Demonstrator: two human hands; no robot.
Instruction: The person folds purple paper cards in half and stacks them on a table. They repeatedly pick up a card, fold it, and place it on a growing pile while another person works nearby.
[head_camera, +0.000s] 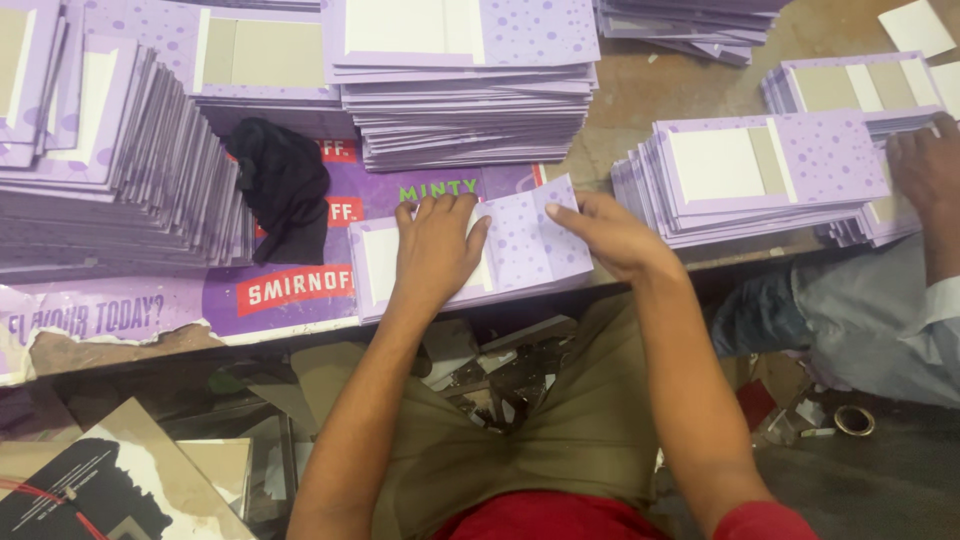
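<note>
A lilac, dotted card sheet (520, 245) with a white panel lies on top of a small pile at the near edge of the worktable (620, 90), right in front of the person. The left hand (435, 250) lies flat on it, fingers spread and pressing down, gripping nothing. The right hand (610, 235) rests at the sheet's right edge, fingers stretched out with the tips on the card; whether it pinches the edge cannot be told. Just left of the sheet a black cloth (285, 190) lies on a purple printed poster (200, 300) covering the table. Tall stacks of the same lilac sheets stand on the far side (470, 100), at the left (110, 180) and at the right (760, 175). At the far right another person's hand (925, 170) rests on a further stack.
</note>
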